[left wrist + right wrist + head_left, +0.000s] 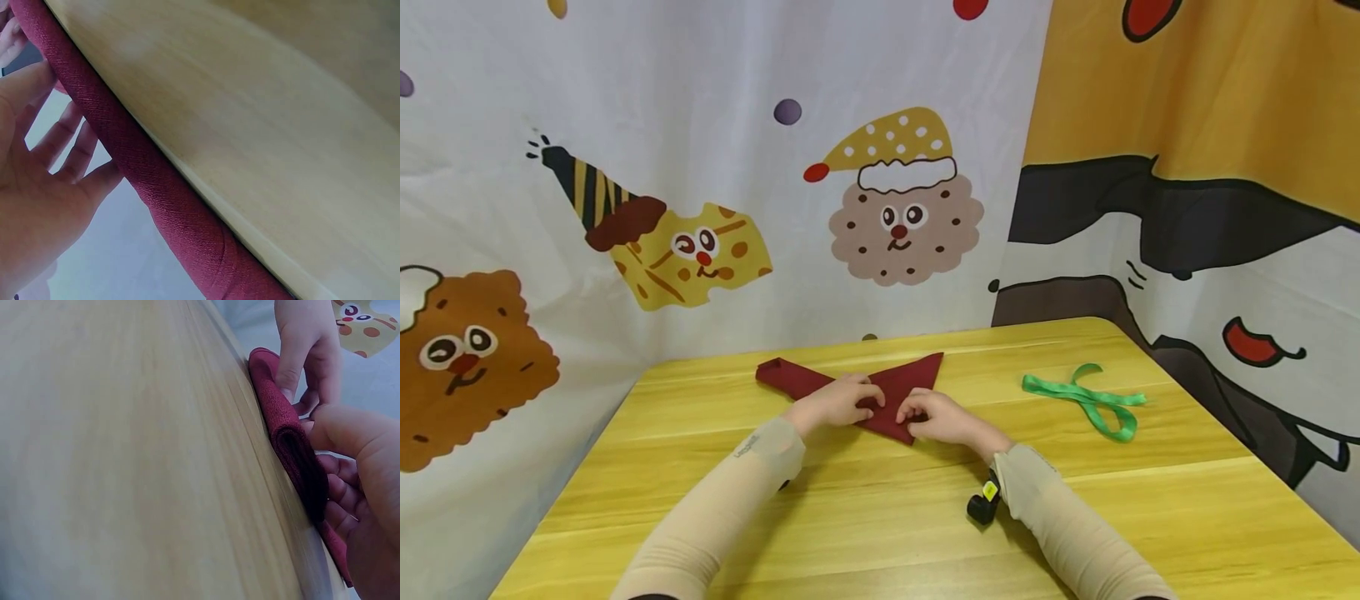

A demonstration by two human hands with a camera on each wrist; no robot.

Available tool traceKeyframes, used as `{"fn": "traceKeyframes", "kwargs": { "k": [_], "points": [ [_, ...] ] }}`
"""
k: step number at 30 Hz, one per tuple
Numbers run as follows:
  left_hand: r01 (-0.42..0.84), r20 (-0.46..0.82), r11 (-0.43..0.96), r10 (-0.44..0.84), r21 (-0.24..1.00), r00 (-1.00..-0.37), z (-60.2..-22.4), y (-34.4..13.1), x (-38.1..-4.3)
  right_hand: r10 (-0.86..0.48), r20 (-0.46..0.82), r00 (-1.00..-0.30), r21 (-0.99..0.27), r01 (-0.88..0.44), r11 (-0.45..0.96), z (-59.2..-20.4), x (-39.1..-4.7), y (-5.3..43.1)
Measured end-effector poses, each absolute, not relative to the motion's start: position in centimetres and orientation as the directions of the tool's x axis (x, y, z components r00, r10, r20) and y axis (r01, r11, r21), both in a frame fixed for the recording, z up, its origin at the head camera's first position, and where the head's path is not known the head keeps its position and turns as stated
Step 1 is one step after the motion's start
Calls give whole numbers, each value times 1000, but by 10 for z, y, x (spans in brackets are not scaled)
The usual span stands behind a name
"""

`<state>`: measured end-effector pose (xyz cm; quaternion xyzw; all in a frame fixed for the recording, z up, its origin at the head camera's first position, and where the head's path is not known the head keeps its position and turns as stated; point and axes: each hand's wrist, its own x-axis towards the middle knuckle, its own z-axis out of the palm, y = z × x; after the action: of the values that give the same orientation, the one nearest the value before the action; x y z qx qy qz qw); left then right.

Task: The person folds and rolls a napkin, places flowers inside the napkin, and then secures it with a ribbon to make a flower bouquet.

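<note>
A dark red cloth (904, 385), partly folded, lies on the table with one narrow rolled end to the left and a pointed corner to the right. My left hand (842, 402) rests on its middle; in the left wrist view the spread fingers (80, 145) touch the edge of the rolled cloth (147, 169). Close beside it, my right hand (942, 415) pinches the cloth near its front right edge. The right wrist view shows the right hand's curled fingers (340, 494) against the open end of a fold (299, 465). Some fingertips are hidden behind the cloth.
A loosely looped green ribbon (1093, 398) lies on the wooden table (880, 533) to the right. Behind the table hangs a printed curtain (715, 83) with cartoon figures. A small black camera (983, 504) hangs at the right wrist.
</note>
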<state>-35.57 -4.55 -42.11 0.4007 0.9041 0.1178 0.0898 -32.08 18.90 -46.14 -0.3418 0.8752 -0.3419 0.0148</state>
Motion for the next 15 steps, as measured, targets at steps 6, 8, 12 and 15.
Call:
{"fn": "traceKeyframes", "kwargs": {
  "k": [6, 8, 12, 15],
  "points": [
    [693, -72, 657, 739, 296, -670, -420, -46, -355, -610, 191, -769, -620, -577, 532, -462, -322, 189],
    [695, -72, 659, 738, 288, -671, -420, -46, -355, -620, 188, -762, -608, -586, 536, -463, -323, 188],
    [703, -69, 655, 743, 275, -666, -420, -45, -355, -640, 185, -746, -557, -616, 557, -464, -323, 187],
    [709, -64, 646, 750, 283, -658, -420, -46, -354, -647, 184, -740, -528, -630, 570, -464, -323, 186]
  ]
}}
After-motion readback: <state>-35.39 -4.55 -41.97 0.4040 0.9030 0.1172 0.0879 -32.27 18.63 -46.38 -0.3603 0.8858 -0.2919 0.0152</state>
